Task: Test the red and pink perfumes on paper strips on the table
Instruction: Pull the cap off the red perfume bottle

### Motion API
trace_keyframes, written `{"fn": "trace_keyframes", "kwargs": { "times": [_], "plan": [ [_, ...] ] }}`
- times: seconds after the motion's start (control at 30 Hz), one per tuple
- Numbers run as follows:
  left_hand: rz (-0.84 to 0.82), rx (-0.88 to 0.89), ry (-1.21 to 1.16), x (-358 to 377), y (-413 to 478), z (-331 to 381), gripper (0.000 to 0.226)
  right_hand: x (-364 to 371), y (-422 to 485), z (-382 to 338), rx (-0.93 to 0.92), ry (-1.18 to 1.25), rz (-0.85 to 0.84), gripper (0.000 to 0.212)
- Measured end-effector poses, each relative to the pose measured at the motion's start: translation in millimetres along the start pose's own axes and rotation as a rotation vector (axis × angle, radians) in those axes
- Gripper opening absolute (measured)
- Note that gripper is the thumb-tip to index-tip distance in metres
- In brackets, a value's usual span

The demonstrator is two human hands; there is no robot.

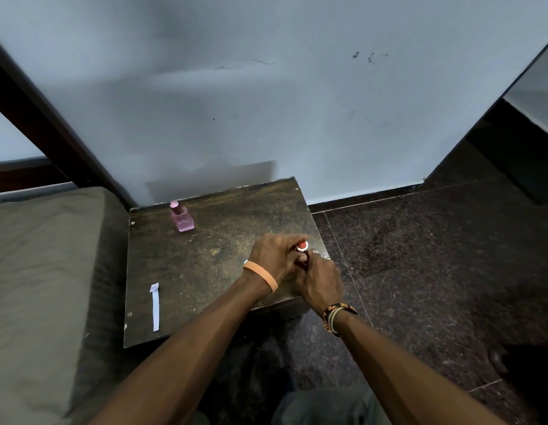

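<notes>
On the small dark wooden table point(205, 271), both my hands close around the red perfume bottle point(302, 246) near the right edge. My left hand point(274, 259) grips it from the left, fingers curled over its top. My right hand point(320, 279) holds it from the right and below. Only the bottle's round red top with a silver rim shows. The pink perfume bottle point(182, 217) stands upright with its cap on at the table's far left. A white paper strip point(155, 306) lies flat near the front left. A bit of white peeks out behind my left wrist.
A bed with an olive cover point(43, 286) borders the table on the left. A pale wall point(266, 102) rises right behind the table. Dark speckled floor tiles point(435, 271) spread to the right and in front.
</notes>
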State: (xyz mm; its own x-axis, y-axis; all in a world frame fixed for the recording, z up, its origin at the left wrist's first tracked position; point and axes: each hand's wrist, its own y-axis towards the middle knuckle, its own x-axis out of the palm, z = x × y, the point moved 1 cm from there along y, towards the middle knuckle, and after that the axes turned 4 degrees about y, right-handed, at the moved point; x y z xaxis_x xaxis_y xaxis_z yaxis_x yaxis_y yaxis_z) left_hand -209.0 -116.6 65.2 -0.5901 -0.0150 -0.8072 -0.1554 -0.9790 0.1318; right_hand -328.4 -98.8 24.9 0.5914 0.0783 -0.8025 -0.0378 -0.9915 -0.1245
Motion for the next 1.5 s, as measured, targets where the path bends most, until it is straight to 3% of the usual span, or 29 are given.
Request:
{"fn": "trace_keyframes", "kwargs": {
  "times": [0.17,0.33,0.53,0.7,0.9,1.03,1.23,1.43,1.5],
  "plan": [
    [-0.044,0.067,-0.016,4.4,-1.3,-0.7,0.046,1.8,-1.4,1.0,-0.010,0.013,0.000,0.016],
    [-0.009,-0.028,-0.030,2.2,1.6,-5.1,0.033,0.1,-0.9,-1.4,-0.020,0.018,0.002,0.019],
    [-0.049,0.015,-0.037,3.4,-0.7,-2.1,0.050,2.9,-0.8,1.1,-0.020,0.014,0.005,0.011],
    [-0.008,-0.028,-0.037,0.4,0.9,-2.7,0.034,1.7,-0.1,0.6,-0.024,0.008,0.011,0.016],
    [-0.016,0.067,-0.018,4.6,-1.2,-0.4,0.044,3.5,-1.0,1.1,-0.037,0.005,0.023,0.011],
    [0.007,-0.036,-0.021,3.9,3.1,-4.8,0.033,3.4,-0.3,0.2,-0.030,-0.018,0.016,0.011],
    [-0.050,0.024,-0.047,3.2,-0.3,-4.5,0.052,5.2,-0.3,1.3,-0.030,0.000,0.009,0.009],
    [0.013,-0.066,-0.053,2.7,-0.4,-8.8,0.027,3.2,-2.0,0.1,-0.030,0.017,0.025,0.013],
    [0.018,-0.109,-0.081,1.7,0.4,-9.3,0.029,4.1,-2.6,-0.7,-0.036,0.014,0.030,0.012]
  ]
}}
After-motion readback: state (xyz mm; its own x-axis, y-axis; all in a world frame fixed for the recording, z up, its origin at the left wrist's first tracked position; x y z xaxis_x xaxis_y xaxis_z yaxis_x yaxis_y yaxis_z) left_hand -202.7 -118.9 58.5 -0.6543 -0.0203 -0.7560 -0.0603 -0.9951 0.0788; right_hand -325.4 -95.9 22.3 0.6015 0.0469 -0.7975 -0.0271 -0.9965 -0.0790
